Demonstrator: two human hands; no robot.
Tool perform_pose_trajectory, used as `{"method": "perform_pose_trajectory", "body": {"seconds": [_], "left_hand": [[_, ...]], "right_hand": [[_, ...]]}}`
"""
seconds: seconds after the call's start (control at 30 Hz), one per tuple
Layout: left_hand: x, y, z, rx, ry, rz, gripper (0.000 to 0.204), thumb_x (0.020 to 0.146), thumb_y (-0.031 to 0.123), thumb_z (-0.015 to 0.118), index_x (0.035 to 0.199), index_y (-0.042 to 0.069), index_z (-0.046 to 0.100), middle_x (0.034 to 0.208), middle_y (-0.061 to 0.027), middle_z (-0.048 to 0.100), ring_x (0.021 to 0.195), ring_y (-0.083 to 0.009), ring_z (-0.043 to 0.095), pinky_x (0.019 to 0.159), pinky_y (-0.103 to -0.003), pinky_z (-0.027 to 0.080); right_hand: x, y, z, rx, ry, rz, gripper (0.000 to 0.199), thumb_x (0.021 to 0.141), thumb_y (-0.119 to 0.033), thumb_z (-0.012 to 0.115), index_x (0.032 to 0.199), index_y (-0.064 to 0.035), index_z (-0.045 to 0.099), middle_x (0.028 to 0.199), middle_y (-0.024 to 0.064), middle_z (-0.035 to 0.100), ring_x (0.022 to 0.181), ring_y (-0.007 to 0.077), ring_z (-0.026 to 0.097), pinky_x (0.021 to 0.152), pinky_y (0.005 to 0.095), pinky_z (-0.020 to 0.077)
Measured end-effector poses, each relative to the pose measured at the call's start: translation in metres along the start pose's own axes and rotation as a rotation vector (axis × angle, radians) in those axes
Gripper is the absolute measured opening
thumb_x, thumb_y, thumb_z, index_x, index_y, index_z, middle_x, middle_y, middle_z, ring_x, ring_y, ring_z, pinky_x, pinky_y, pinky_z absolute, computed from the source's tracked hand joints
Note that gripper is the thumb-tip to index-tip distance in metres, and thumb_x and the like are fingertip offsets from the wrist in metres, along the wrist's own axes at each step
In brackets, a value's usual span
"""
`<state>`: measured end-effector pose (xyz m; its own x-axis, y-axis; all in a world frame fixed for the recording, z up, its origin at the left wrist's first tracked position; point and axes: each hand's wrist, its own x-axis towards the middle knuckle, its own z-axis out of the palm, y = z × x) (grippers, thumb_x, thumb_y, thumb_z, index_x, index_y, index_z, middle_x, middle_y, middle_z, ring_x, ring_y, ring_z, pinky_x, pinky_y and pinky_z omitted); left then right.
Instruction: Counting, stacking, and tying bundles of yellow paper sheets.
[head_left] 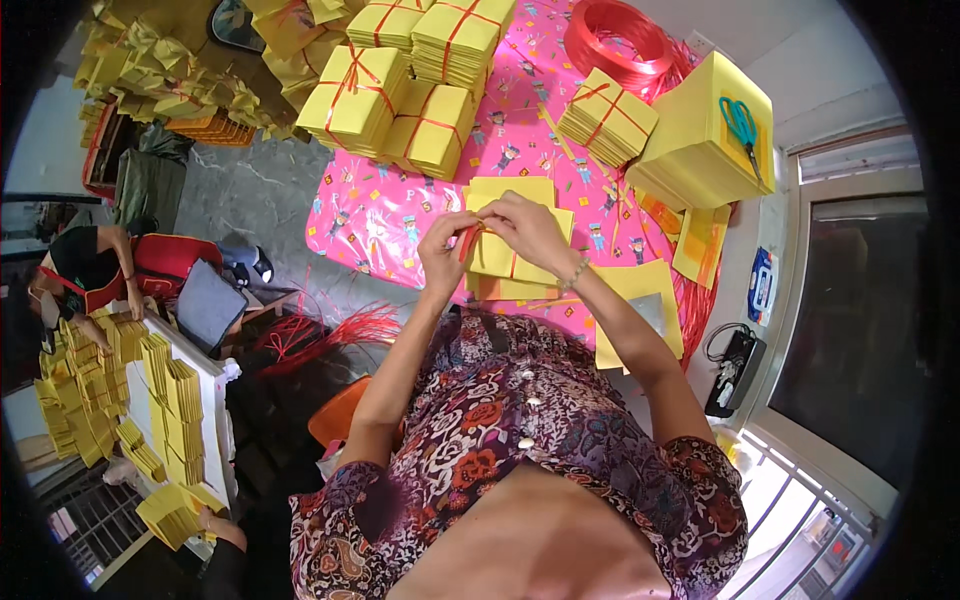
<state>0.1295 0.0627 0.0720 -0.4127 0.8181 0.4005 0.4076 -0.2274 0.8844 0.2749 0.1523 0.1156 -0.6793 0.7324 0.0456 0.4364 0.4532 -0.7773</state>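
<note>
A stack of yellow paper lies on the pink patterned tablecloth in front of me, with a red plastic string around it. My left hand is closed at the stack's left side, its fingertips pinching the string. Close against it, my right hand has its fingers bent together at the same spot over the stack; the string between the fingertips is mostly hidden. More yellow sheets stick out beneath and beyond the stack.
Tied yellow bundles stand at the far left of the table; another bundle sits right. Teal scissors rest on a tall yellow paper block. Behind is a red string coil. People work at a white table on the left.
</note>
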Motion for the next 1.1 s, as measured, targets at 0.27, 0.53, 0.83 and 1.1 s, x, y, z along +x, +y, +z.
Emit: {"method": "perform_pose_trajectory", "body": {"seconds": [0.27,0.53,0.83,1.1], "left_hand": [[-0.002,-0.006,-0.003,-0.009,-0.037,-0.019,0.016,0.076,-0.003,0.069,0.091,0.003,0.069,0.095,-0.0103,0.065,0.085,-0.0177,0.063,0.07,-0.025,0.05],[-0.017,-0.024,-0.008,-0.216,-0.057,-0.25,0.006,0.084,-0.002,0.063,0.09,-0.002,0.065,0.102,-0.0111,0.063,0.092,-0.0153,0.06,0.081,-0.026,0.049],[-0.032,-0.035,-0.005,-0.422,0.088,-0.474,0.005,0.085,0.002,0.063,0.09,-0.001,0.063,0.107,-0.0097,0.061,0.096,-0.0158,0.059,0.084,-0.026,0.048],[-0.042,-0.04,-0.002,-0.849,0.201,-0.814,0.008,0.085,0.002,0.063,0.094,0.001,0.063,0.104,-0.0095,0.062,0.095,-0.0154,0.059,0.085,-0.027,0.048]], "right_hand": [[0.005,0.009,0.001,0.04,-0.031,-0.167,0.011,0.083,-0.019,0.058,0.085,-0.0091,0.062,0.081,0.0086,0.055,0.068,0.0293,0.06,0.063,0.0397,0.0489],[0.005,0.003,-0.001,-0.104,-0.037,-0.14,0.01,0.077,-0.016,0.057,0.077,-0.0067,0.055,0.077,0.01,0.053,0.063,0.0306,0.058,0.058,0.0408,0.0484],[0.004,0.006,0.003,-0.078,0.027,-0.121,0.01,0.071,-0.013,0.058,0.072,-0.006,0.05,0.073,0.0106,0.049,0.058,0.0315,0.055,0.054,0.041,0.0473],[0.002,0.009,0.005,-0.155,0.037,-0.103,0.011,0.071,-0.013,0.057,0.074,-0.0054,0.049,0.076,0.011,0.048,0.059,0.0322,0.055,0.055,0.0423,0.0476]]}}
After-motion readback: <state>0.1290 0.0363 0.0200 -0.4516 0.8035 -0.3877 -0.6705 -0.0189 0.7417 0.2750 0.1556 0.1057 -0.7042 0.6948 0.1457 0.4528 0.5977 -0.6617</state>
